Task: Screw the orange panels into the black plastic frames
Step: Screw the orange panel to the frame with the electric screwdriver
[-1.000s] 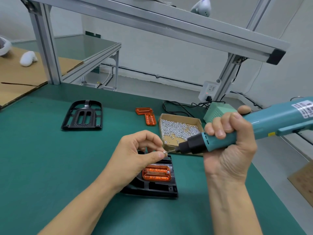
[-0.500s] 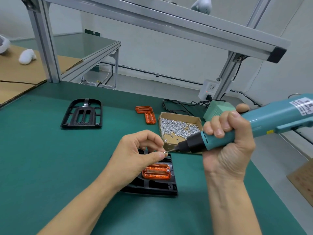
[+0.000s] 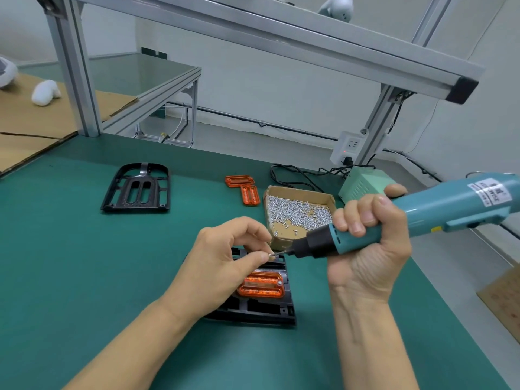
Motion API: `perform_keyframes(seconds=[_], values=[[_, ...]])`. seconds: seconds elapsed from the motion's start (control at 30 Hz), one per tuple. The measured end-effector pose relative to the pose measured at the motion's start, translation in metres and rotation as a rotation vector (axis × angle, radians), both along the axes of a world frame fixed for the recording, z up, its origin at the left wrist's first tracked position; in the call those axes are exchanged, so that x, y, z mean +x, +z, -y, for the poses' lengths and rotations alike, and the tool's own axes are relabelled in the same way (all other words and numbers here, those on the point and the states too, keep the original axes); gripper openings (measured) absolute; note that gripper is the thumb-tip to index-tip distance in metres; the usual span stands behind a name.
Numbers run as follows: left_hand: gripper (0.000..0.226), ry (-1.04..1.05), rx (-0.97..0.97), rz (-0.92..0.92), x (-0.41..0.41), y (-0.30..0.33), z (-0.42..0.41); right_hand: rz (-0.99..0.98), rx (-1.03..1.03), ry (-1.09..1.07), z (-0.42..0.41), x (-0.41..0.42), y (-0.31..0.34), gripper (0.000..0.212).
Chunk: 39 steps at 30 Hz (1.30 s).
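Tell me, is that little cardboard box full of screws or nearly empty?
Partly full. The cardboard box holds a loose layer of silver screws, with bare cardboard showing at its near end.

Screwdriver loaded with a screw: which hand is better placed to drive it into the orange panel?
Right hand: it grips the screwdriver, bit just above the orange panel. The left hand only pinches the screw.

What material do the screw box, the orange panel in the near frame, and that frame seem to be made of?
Screw box: apparently brown cardboard, matte, with rough cut edges.
Orange panel: probably translucent plastic, glossy; light glows through it and its ribs show.
Near frame: looks like black moulded plastic, semi-matte, with thin webs and cut-outs.
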<state>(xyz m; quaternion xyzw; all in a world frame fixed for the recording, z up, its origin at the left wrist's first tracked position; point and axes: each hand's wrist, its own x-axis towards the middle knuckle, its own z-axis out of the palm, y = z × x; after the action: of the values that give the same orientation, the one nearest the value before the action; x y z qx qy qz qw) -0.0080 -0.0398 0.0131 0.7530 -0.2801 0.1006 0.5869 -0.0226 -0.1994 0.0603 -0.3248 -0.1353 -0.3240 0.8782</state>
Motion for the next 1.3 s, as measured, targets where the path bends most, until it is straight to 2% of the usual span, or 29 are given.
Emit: perform_keyframes(seconds=[0.2, 0.37, 0.5, 0.6, 0.87, 0.97, 1.1, 1.2, 1.3], values=[[0.025, 0.017, -0.009, -0.080, 0.002, -0.007, 0.000, -0.003, -0.020, -0.035, -0.004, 0.004, -0.004, 0.018], [0.020, 0.022, -0.031, -0.161, 0.004, -0.008, 0.003, -0.011, -0.029, -0.047, -0.004, 0.007, -0.006, 0.018], [0.022, 0.043, -0.038, -0.126, 0.003, -0.009, 0.003, -0.001, -0.033, -0.038, -0.005, 0.009, -0.007, 0.019], [0.025, 0.065, 0.036, -0.076, 0.005, -0.011, 0.002, -0.018, -0.045, -0.041, -0.007, 0.011, -0.010, 0.019], [0.025, 0.029, 0.063, -0.108, 0.009, -0.007, -0.004, -0.050, -0.048, -0.014, -0.006, 0.016, -0.006, 0.019], [0.033, 0.109, 0.094, -0.140, 0.018, -0.005, -0.019, -0.062, -0.063, 0.022, -0.005, 0.019, -0.005, 0.019], [0.038, 0.277, 0.268, -0.227, 0.026, -0.005, -0.031, -0.117, -0.159, 0.097, -0.013, 0.024, -0.011, 0.022], [0.034, 0.264, 0.436, -0.226, 0.026, -0.010, -0.027, -0.164, -0.252, 0.144, -0.024, 0.028, -0.018, 0.022], [0.032, 0.249, 0.497, -0.252, 0.028, -0.015, -0.025, -0.194, -0.331, 0.185, -0.032, 0.030, -0.023, 0.022]])
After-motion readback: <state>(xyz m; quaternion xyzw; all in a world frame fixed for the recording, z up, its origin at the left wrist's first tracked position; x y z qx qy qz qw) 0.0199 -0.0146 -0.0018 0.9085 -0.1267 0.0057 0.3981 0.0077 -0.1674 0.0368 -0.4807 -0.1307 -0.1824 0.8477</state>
